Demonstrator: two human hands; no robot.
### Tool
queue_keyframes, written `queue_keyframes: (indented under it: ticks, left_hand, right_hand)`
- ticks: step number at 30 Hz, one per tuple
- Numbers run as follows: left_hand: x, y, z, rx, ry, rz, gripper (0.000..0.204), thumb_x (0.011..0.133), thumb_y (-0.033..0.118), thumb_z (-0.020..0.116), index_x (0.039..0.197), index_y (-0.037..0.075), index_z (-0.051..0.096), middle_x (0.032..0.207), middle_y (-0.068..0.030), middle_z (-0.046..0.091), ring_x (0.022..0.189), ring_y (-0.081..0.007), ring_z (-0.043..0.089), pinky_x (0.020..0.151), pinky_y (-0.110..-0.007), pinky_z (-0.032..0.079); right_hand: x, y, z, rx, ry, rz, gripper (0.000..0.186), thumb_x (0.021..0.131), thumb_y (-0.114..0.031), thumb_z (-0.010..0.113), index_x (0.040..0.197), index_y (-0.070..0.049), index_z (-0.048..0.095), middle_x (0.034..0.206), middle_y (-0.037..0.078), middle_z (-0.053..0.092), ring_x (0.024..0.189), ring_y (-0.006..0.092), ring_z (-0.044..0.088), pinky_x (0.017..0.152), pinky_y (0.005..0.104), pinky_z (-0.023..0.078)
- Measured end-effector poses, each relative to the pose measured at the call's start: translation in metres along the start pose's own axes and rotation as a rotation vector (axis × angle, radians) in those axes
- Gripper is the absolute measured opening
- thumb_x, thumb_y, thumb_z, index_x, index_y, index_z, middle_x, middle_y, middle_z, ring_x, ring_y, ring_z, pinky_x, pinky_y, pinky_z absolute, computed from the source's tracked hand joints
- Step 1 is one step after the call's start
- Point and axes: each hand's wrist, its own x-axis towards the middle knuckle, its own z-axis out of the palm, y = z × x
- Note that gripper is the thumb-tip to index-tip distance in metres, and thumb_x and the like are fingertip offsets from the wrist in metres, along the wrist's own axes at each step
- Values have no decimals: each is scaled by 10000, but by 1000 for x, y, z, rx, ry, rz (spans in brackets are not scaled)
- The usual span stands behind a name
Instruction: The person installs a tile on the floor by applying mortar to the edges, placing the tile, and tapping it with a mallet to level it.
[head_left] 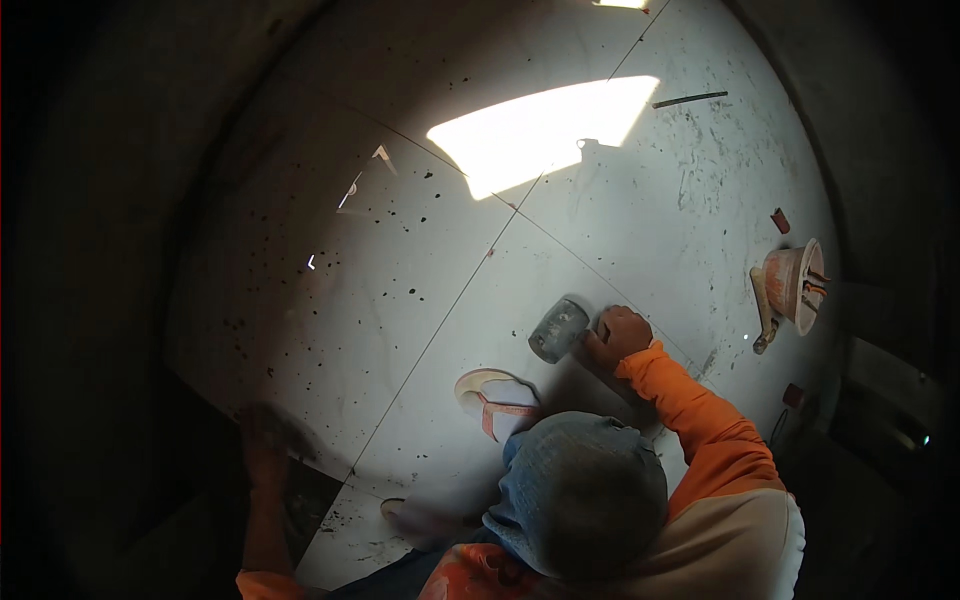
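Wrapped round the handle of a rubber mallet (559, 330) is my right hand (622, 335), in front of my bent knee. The mallet's dark grey head lies low over the pale floor tiles (590, 250); most of its handle is hidden by the hand. My left hand (263, 432) is at the lower left, by the edge of a tile beside a dark gap. Shadow and blur hide its fingers, so I cannot tell whether it grips anything. A flip-flop with a reddish strap (508, 408) is on my foot, close to the mallet.
A small bucket (785, 280) with tools in it tilts at the right, with a long-handled tool (763, 310) beside it. A thin dark strip (690, 100) lies farther off. Small reddish pieces (780, 220) and dark crumbs are scattered about. Bright light falls across the far tiles.
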Motion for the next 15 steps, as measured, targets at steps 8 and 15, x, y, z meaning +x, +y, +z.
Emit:
queue_keyframes:
  ticks: [8,15]
  left_hand:
    - [166,156,30,38,323,-123,679,974,354,402,1496,-16,177,1554,-266,122,1443,-429,109,1153,-562,109]
    - [201,212,20,25,353,31,675,967,371,367,1493,-5,170,1555,-251,114,1438,-453,77,1146,-595,44]
  right_hand:
    - [92,-66,-36,284,116,-55,366,786,-247,645,557,-29,461,570,148,525,511,320,522,498,418,414]
    - [215,-187,-16,426,552,-542,298,812,-220,666,1017,-31,563,1131,195,533,1021,367,539,862,443,482]
